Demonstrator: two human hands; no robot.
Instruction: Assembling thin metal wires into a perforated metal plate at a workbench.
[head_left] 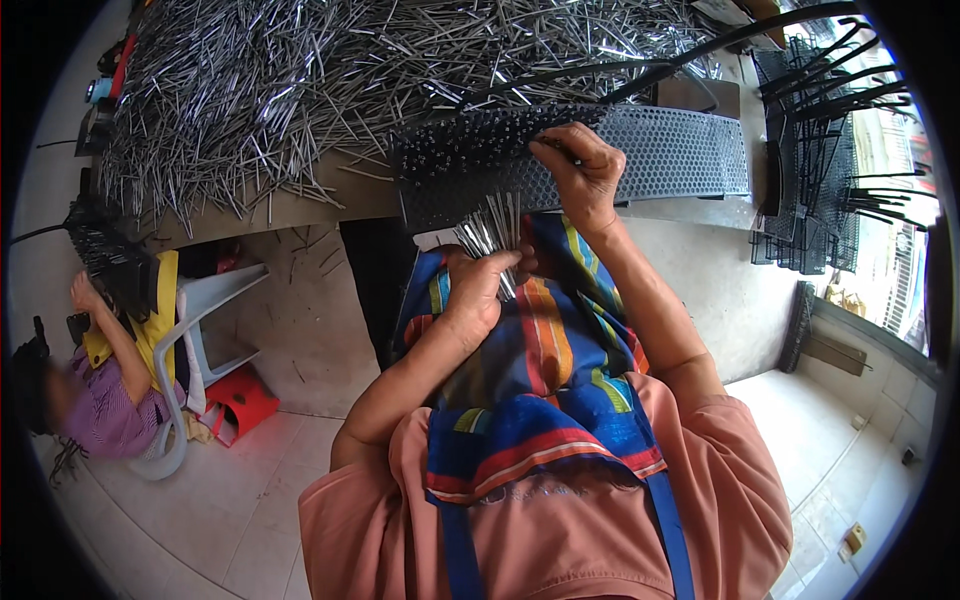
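My left hand (pixel 478 285) is closed round a bundle of thin silvery metal strips (pixel 485 228), held over my lap below the table edge. Just beyond it lies a long dark perforated metal rack (pixel 670 150) with rows of small holes. Many short dark ends stick up from the holes on its left part, while the holes to the right look unfilled. Over the middle of the rack my right hand (pixel 588 172) is pinched, fingertips close to the filled rows. Something small and dark shows at its fingers, too small to make out.
A large heap of loose metal strips (pixel 250 90) covers the table behind the rack. Dark racks with curved handles (pixel 810 150) are stacked at the right. At the left another person in a purple top (pixel 115 405) sits by a grey plastic chair (pixel 215 310) and a red bag (pixel 243 402).
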